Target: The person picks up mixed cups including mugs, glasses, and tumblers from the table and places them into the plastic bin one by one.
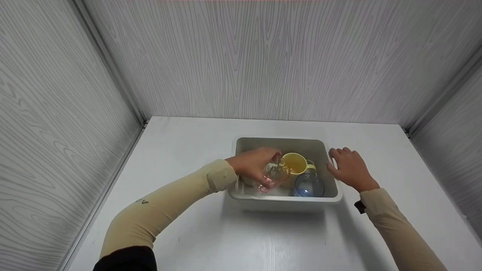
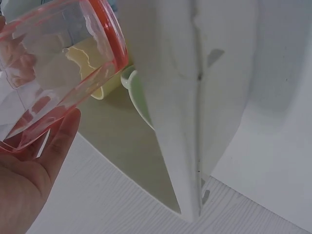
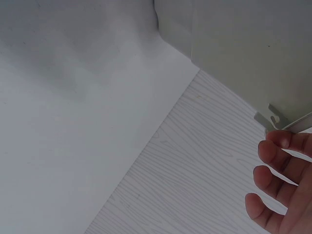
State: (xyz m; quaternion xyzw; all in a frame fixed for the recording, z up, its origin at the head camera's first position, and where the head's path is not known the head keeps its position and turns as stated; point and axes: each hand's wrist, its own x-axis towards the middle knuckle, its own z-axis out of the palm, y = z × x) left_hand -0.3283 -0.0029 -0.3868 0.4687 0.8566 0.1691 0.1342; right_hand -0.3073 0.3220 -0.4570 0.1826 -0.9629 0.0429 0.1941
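Observation:
My left hand [image 1: 256, 164] grips a clear pinkish cup with a red rim [image 1: 278, 172], its thumb and fingers round the side. The cup is tilted over the left part of a pale grey bin [image 1: 286, 198]. Inside the bin are a yellow mug [image 1: 295, 163] and a clear blue cup [image 1: 309, 186]. A light green rounded piece [image 2: 139, 100] shows by the bin's wall in the left wrist view; its kind is partly hidden. At the bin's right rim is my right hand [image 1: 352, 169], fingers loosely bent, a fingertip at the rim in the right wrist view.
The bin stands on a white table [image 1: 180, 150]. Pale wood-grain panels rise behind it [image 1: 241, 60] and along the left side [image 1: 49, 143] and right side [image 1: 459, 150].

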